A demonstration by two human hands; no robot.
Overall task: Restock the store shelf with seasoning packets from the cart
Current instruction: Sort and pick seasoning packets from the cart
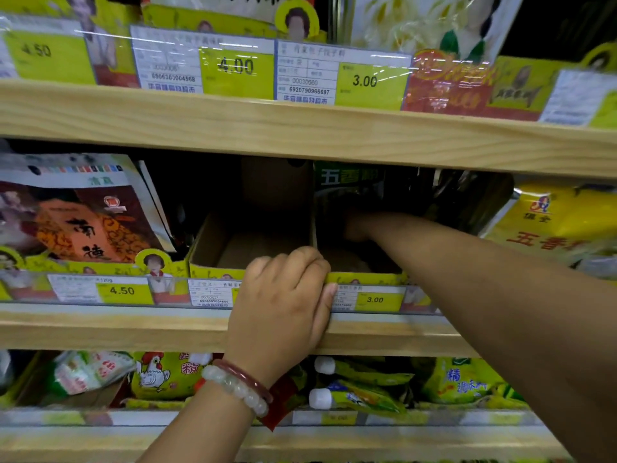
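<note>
I am counting three wooden shelf boards: one (300,135) crossing the upper part of the frame, one (167,329) across the middle, one (334,439) along the bottom. I am seeing five readable price tags: 4.50 (36,50) at the upper left, 4.00 (235,66) and 3.00 (364,81) at the top centre, another 4.50 (122,290) at the middle left, another 3.00 (374,299) right of centre. Two cardboard display boxes are sitting side by side in the middle: one (240,242) and one (350,259). Two white caps (324,365) (320,398) are showing at the lower centre. I am wearing two bracelets (238,384) on one wrist. Packets are too overlapped and blurred to count.
</note>
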